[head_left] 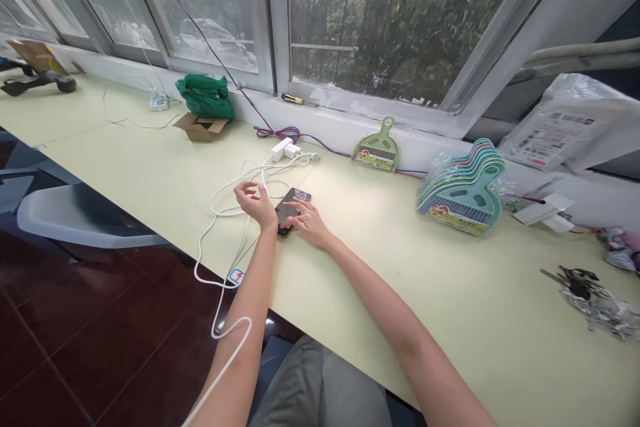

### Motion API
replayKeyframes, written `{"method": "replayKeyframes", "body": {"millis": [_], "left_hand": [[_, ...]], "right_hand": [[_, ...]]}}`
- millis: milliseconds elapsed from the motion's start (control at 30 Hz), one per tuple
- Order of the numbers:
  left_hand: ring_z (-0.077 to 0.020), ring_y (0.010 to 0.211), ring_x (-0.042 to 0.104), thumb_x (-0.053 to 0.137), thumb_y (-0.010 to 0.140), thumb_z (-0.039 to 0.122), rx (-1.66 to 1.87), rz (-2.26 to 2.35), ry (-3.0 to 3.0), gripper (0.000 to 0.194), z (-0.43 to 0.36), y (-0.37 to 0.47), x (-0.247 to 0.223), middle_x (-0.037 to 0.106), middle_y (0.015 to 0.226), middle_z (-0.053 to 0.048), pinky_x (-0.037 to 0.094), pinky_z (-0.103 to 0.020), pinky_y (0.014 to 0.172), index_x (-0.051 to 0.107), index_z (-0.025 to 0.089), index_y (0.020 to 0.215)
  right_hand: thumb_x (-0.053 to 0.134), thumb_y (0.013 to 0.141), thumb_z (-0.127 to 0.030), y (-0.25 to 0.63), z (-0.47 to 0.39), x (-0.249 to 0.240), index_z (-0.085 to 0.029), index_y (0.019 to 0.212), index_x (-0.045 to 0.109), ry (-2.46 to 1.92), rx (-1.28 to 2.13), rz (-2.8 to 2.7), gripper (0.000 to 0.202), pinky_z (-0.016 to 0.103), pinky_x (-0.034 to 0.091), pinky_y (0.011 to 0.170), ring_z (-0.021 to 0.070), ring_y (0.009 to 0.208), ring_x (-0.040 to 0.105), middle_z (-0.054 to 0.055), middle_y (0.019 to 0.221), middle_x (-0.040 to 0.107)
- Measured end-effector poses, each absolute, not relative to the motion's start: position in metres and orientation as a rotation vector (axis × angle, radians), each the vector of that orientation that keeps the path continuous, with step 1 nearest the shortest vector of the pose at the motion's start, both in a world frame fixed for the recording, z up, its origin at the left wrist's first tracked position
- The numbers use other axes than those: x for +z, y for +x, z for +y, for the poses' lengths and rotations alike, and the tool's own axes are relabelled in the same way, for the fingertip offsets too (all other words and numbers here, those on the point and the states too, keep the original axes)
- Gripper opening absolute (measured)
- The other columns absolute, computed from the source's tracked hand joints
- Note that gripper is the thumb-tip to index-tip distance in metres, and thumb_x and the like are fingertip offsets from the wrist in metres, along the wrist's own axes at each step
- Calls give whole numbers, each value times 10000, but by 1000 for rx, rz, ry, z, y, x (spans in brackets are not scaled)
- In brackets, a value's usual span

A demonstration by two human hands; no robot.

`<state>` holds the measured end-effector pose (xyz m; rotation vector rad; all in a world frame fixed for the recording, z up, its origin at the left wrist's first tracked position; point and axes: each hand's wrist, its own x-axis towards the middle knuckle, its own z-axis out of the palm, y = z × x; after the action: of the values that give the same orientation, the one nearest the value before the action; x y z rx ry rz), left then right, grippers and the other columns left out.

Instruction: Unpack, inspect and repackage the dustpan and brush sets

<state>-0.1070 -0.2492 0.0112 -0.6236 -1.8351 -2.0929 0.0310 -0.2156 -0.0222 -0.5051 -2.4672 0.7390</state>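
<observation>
A dark smartphone (286, 211) lies on the pale yellow table, a light reflection on its screen. My right hand (306, 221) rests over the phone's right side, its fingers spread and touching the screen. Just left of the phone, my left hand (257, 205) is raised with loosely bent fingers apart, and I see nothing gripped in it. A white cable (215, 205) loops over the table beside and behind this hand, then runs down across my left forearm. Behind the hands sits a white power strip with chargers (286, 149).
Packed dustpan-and-brush sets (463, 193) stand at the right, and a single green set (379, 147) leans by the sill. A small cardboard box (201, 128) with a green bag (206, 97) is back left. A screwdriver (295, 99) lies on the sill. Keys (580, 280) lie far right.
</observation>
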Motion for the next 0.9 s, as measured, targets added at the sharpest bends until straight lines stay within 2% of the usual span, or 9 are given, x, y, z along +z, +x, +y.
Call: {"method": "replayKeyframes", "body": {"millis": [367, 533, 667, 900], "left_hand": [[-118, 737, 453, 498, 781, 98, -2062, -1887, -631, 212, -249, -109, 8, 514, 916, -3, 378, -268, 721, 412, 216, 933], [-119, 714, 424, 433, 756, 62, -2014, -1928, -556, 205, -248, -107, 7, 460, 890, -1, 377, -271, 734, 340, 224, 841], [-124, 741, 442, 406, 752, 51, -2018, -1934, -573, 227, -247, -107, 5, 442, 902, -10, 377, -265, 719, 313, 229, 858], [-141, 823, 445, 393, 734, 33, -2039, -1916, -569, 260, -248, -108, 6, 404, 899, -17, 374, -284, 786, 269, 235, 844]], "right_hand": [[425, 961, -439, 32, -217, -20, -348, 910, 761, -410, 712, -2467, 351, 452, 232, 1124, 238, 1363, 347, -26, 1324, 564], [456, 951, -423, 32, -218, -19, -346, 893, 764, -416, 697, -2465, 322, 438, 260, 1113, 233, 1355, 362, -30, 1320, 568], [475, 943, -425, 33, -218, -18, -347, 885, 766, -409, 671, -2462, 306, 440, 261, 1113, 238, 1351, 366, -34, 1327, 564], [469, 950, -401, 34, -219, -18, -344, 880, 765, -436, 665, -2461, 310, 448, 244, 1113, 235, 1349, 366, -27, 1330, 564]]}}
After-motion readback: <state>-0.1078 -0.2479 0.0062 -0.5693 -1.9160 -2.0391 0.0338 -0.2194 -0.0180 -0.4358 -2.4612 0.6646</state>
